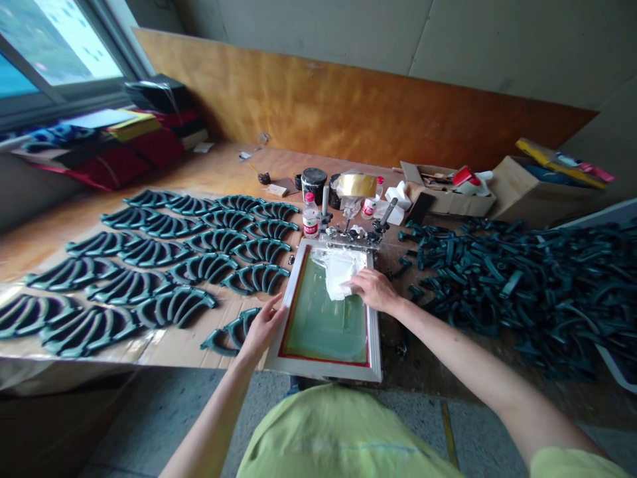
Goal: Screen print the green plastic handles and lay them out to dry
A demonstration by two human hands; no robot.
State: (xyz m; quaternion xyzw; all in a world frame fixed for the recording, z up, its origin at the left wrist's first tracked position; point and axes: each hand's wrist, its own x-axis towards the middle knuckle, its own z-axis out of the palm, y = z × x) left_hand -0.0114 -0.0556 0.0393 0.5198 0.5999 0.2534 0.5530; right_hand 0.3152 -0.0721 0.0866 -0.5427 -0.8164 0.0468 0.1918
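A screen-printing frame (375,345) with green mesh lies on the wooden bench in front of me, hinged to a metal clamp at its far end. My right hand (374,290) presses a crumpled white cloth (341,269) onto the mesh near the far end, fingers closed on it. My left hand (263,326) rests flat against the frame's left edge, fingers extended. Just left of that hand lies a curved dark green plastic part (226,335).
Rows of curved green parts (164,255) lie on cardboard to the left. A loose heap of the same parts (517,285) fills the right. Behind the frame stand small bottles (310,217), a black ink tub (314,181) and cardboard boxes (522,189).
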